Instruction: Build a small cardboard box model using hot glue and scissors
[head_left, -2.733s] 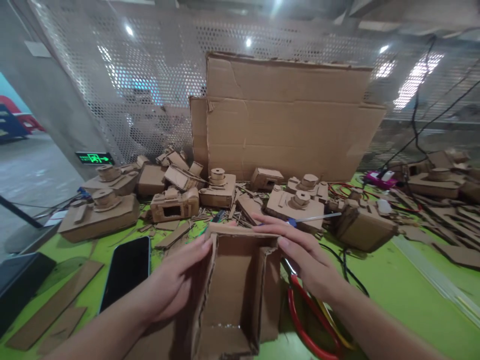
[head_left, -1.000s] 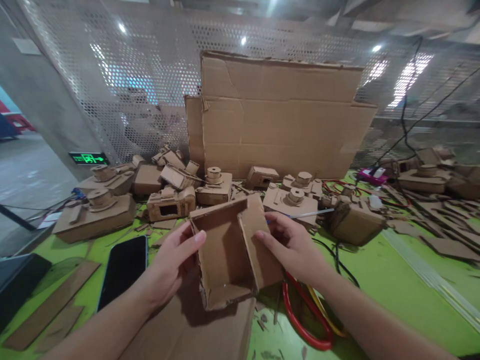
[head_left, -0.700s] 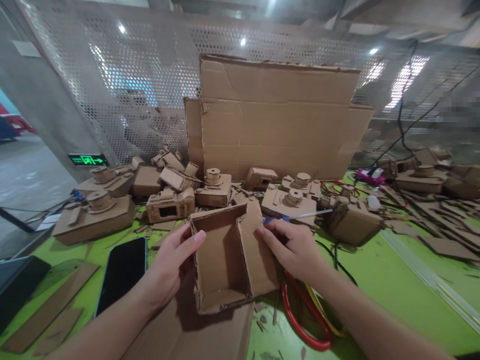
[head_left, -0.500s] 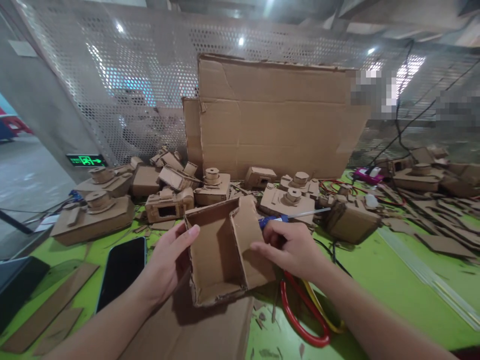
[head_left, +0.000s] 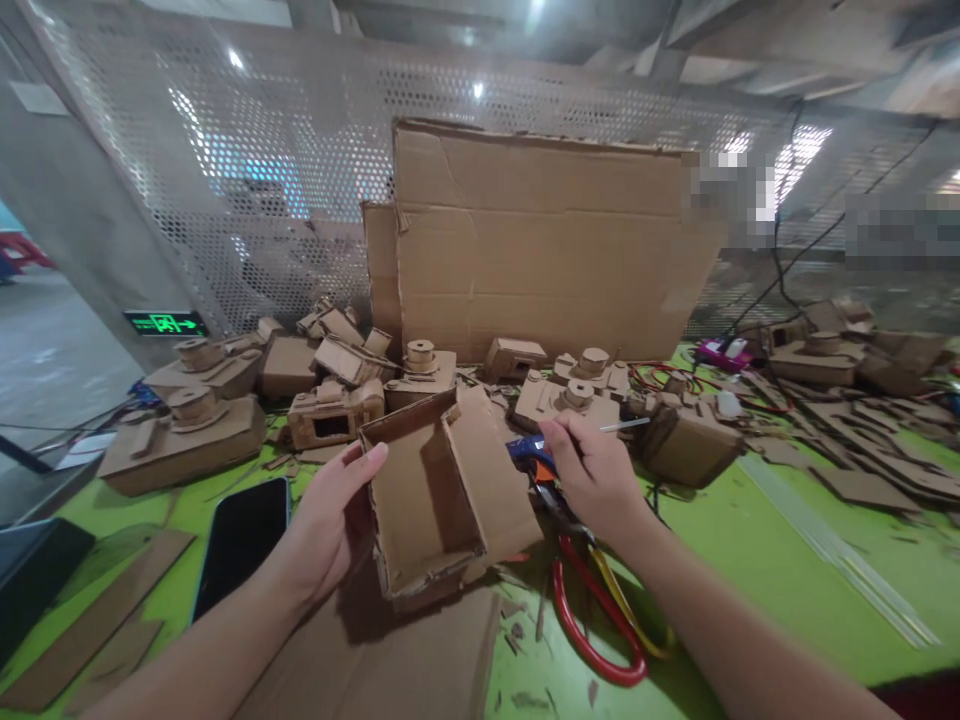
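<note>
An open cardboard box (head_left: 424, 500) is tilted over a flat cardboard sheet (head_left: 375, 660), with a cardboard panel (head_left: 491, 470) along its right side. My left hand (head_left: 330, 525) grips the box by its left wall, thumb on the rim. Right of the panel, my right hand (head_left: 592, 470) has its fingers pressed together near a blue tool (head_left: 531, 452), apart from the box; whatever the fingers hold is hidden. Scissors with red and yellow handles (head_left: 600, 640) lie below my right hand.
Several cardboard camera models (head_left: 191, 435) line the back of the green table (head_left: 712, 590). A large cardboard sheet (head_left: 555, 250) stands behind them. A phone (head_left: 244, 540) lies at left, clear sticks (head_left: 832, 540) and cardboard scraps (head_left: 855, 440) at right.
My right hand has come away from the panel and moved up beside the blue tool. The box has shifted slightly left, and the panel leans farther out from it.
</note>
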